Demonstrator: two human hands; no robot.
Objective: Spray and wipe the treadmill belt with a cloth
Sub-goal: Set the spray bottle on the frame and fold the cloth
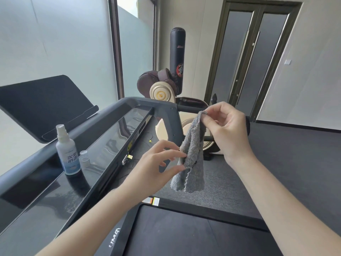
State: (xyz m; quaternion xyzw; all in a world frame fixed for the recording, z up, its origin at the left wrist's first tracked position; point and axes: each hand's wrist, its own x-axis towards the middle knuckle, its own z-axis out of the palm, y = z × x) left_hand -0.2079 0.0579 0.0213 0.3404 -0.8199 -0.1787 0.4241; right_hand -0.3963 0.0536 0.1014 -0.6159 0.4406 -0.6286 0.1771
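Observation:
A grey fluffy cloth (191, 163) hangs in the air above the treadmill's front end. My right hand (227, 130) pinches its top corner. My left hand (156, 163) pinches its left edge lower down between thumb and fingertips. A white spray bottle (67, 152) with a blue label stands upright on the glossy treadmill console (103, 145) at the left, its clear cap (84, 158) beside it. The black treadmill belt (184, 235) lies at the bottom of the view, below both forearms.
A tilted tablet holder (42, 106) rises behind the bottle. The grey handrail (129, 102) runs across the middle. Beyond it stand a beige exercise bike (162, 93) and a black punching bag (177, 58). Grey carpet (287, 163) covers the floor on the right, with dark double doors (254, 56) behind.

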